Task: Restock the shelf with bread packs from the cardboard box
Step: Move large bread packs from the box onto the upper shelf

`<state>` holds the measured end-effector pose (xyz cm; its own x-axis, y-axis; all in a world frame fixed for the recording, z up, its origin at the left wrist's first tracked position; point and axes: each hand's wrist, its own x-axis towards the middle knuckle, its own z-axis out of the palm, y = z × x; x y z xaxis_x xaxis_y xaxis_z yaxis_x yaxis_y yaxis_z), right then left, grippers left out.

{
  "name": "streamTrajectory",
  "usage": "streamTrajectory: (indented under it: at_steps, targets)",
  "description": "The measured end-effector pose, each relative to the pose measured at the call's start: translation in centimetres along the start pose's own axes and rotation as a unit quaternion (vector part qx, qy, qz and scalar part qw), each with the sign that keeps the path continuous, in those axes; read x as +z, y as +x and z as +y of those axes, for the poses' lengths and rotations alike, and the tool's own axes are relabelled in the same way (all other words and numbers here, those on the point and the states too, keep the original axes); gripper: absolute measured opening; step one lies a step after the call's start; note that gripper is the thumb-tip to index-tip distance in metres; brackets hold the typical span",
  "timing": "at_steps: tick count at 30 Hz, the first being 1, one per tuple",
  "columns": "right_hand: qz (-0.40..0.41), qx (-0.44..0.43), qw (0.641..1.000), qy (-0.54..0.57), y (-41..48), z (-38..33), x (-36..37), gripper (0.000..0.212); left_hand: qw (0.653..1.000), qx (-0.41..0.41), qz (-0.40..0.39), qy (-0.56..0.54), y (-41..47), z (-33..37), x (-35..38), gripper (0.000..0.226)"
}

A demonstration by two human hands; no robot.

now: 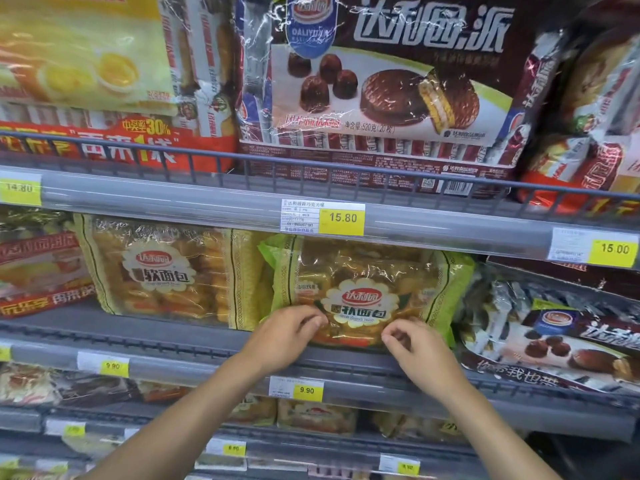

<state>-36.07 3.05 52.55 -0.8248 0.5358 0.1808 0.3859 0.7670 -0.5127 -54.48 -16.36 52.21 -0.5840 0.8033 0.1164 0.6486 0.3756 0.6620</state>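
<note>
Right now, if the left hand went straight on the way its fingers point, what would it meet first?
The green-edged bread pack; the left hand seems to have its fingertips on it, depth unclear.

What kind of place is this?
Most likely a supermarket: long shelves with yellow price tags on their rails, a sealed bread pack on one, and a chocolate pie pack above.
</note>
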Motion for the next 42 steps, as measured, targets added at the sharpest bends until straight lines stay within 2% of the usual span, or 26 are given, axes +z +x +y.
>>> streamTrajectory:
  at_steps: [3,9,14,16,18,20,22,27,30,33,37,42]
  targets:
    - [0.001,0.001,1.0,0.007,0.9,0.6,0.2,0.01,1.0,-0.016,-0.005,-0.016,1.1,-0.4,0.1,0.032]
    - [-0.009,0.007,1.0,0.003,2.1,1.3,0.3,0.015,1.0,-0.02,-0.022,0.003,2.8,-0.2,-0.3,0.03]
    - [-0.032,0.017,0.999,0.004,2.0,1.2,0.0,0.012,0.999,-0.022,-0.03,-0.026,2.0,0.4,-0.8,0.027]
    - [-0.044,0.018,0.999,0.011,1.7,1.0,-0.4,0.012,0.998,-0.032,-0.034,-0.049,1.4,0.6,-0.9,0.034]
    - [-0.047,0.026,0.998,0.029,1.5,1.1,-0.5,0.024,0.996,-0.042,-0.034,-0.077,0.9,0.9,-1.2,0.042]
    - [-0.03,0.032,0.997,0.057,1.2,1.2,-0.7,0.038,0.994,-0.043,-0.024,-0.102,0.3,1.3,-1.4,0.047]
    - [0.001,0.039,0.995,0.089,0.7,1.1,-0.8,0.04,0.99,-0.052,-0.011,-0.127,-0.1,1.4,-1.7,0.052]
    - [0.1,0.039,0.982,0.156,0.5,-0.7,-1.8,0.021,0.966,-0.079,0.065,-0.239,0.5,1.7,-2.6,0.046]
    - [0.15,0.039,0.971,0.184,0.9,-1.5,-2.2,0.016,0.954,-0.094,0.098,-0.268,1.1,2.3,-2.9,0.044]
    - [0.147,0.042,0.966,0.208,0.7,-1.9,-2.2,0.019,0.952,-0.095,0.105,-0.27,1.0,2.5,-2.7,0.042]
    - [0.106,0.034,0.981,0.16,-0.1,-1.8,-1.7,0.032,0.951,-0.089,0.073,-0.286,0.2,2.5,-2.6,0.034]
    - [0.102,0.043,0.987,0.118,-1.8,-1.9,-1.5,0.04,0.969,-0.065,0.051,-0.231,-1.6,1.7,-2.8,0.031]
